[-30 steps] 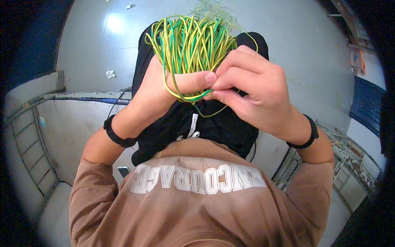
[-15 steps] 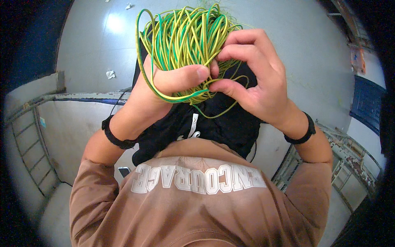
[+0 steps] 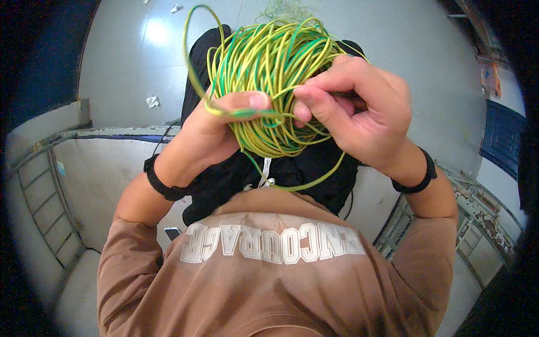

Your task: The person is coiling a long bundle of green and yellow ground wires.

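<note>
Grey flooring (image 3: 438,112) spreads beyond the fingers, with metal framework (image 3: 48,213) showing to their left and right. One coil of yellow-and-green wire (image 3: 264,73) sits between the two hands, above the lap. Fingers of the left hand (image 3: 216,121) curl around its left side, thumb laid across the front, gripping it. On the right hand (image 3: 365,106), thumb and forefinger are pinched together on one strand (image 3: 288,90) at the coil's right front. One loose loop (image 3: 187,45) rises left of the left fingers; another (image 3: 320,179) hangs below both hands. Nearer the body come one pair of black trousers (image 3: 334,194), one brown shirt (image 3: 269,297) and two black wristbands (image 3: 418,177), one per wrist. Left of the shirt, below the left fingers, is one phone (image 3: 172,232). Farther out, beyond the left fingers, two white scraps (image 3: 152,101) lie on the floor.
</note>
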Tool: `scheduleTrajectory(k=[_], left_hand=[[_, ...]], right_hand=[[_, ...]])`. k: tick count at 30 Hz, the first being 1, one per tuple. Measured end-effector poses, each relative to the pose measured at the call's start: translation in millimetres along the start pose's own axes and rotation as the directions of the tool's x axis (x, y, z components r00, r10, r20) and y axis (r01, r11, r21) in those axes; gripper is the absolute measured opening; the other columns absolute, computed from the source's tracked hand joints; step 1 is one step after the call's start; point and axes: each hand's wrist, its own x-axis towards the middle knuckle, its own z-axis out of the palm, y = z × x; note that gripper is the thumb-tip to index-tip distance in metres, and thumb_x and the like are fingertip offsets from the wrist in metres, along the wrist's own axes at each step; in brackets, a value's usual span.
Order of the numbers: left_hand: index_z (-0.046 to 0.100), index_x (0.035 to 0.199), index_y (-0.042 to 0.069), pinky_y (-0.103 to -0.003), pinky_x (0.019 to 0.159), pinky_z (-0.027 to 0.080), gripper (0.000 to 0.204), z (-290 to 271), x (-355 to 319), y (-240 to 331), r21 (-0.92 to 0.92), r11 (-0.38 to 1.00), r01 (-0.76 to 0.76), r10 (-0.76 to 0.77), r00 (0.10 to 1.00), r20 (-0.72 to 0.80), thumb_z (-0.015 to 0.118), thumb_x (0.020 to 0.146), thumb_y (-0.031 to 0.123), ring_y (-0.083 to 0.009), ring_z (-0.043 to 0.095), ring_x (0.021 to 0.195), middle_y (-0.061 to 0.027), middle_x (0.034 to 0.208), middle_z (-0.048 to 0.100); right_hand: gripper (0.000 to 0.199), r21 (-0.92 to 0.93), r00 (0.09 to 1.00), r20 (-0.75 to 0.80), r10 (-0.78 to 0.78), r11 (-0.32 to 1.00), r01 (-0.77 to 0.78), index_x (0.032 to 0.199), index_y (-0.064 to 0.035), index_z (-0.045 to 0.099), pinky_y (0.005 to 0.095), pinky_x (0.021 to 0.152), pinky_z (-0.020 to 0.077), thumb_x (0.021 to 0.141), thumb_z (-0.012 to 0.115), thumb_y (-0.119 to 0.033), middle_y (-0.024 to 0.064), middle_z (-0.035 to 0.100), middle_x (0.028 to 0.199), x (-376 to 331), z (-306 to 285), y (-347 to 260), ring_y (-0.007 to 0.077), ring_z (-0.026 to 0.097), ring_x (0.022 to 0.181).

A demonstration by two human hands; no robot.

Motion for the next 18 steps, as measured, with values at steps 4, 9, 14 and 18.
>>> scheduleTrajectory(k=[4, 9, 14, 18], left_hand=[[0.048, 0.127, -0.002, -0.033, 0.079, 0.054, 0.061, -9, 0, -4, -0.16, 0.987, -0.007, 0.033, 0.986, 0.166, 0.068, 0.081, 0.033, -0.023, 0.065, 0.092, -0.0162, 0.1, 0.066], [0.052, 0.119, 0.0, -0.032, 0.077, 0.052, 0.055, -15, 5, -5, -0.188, 0.979, -0.075, 0.118, 0.966, 0.229, 0.068, 0.08, 0.035, -0.0197, 0.061, 0.083, -0.0098, 0.089, 0.062], [0.051, 0.12, 0.0, -0.032, 0.078, 0.049, 0.051, -16, 2, -1, -0.24, 0.971, -0.014, 0.045, 0.991, 0.127, 0.061, 0.084, 0.034, -0.0194, 0.057, 0.082, -0.0064, 0.085, 0.06], [0.051, 0.119, 0.0, -0.032, 0.077, 0.048, 0.049, -16, 0, 0, -0.141, 0.988, -0.058, 0.071, 0.994, 0.085, 0.062, 0.083, 0.031, -0.0192, 0.056, 0.079, -0.0074, 0.083, 0.058]], right_hand=[[0.008, -0.157, 0.994, -0.073, -0.085, 0.985, 0.073, 0.086, -0.0022, 0.065, 0.0204, 0.044, 0.0257, 0.086, 0.072, -0.004, -0.0028, 0.047, 0.061, 1, -8, -5, 0.0035, 0.035, 0.049], [0.009, -0.173, 0.99, -0.122, 0.071, 0.981, -0.091, 0.083, -0.0012, 0.063, 0.0199, 0.048, 0.0226, 0.086, 0.071, -0.002, -0.0032, 0.047, 0.063, 0, -18, -7, 0.0022, 0.03, 0.052], [0.009, -0.226, 0.997, -0.063, 0.05, 0.972, -0.063, 0.083, -0.0008, 0.063, 0.0214, 0.046, 0.0206, 0.084, 0.072, -0.001, -0.0028, 0.047, 0.062, -3, -32, -7, 0.0031, 0.029, 0.051], [0.007, -0.266, 0.998, -0.055, 0.03, 0.963, -0.043, 0.079, -0.0034, 0.066, 0.0219, 0.044, 0.035, 0.081, 0.072, 0.0, 0.0031, 0.059, 0.064, -3, -38, -10, 0.0073, 0.049, 0.049]])
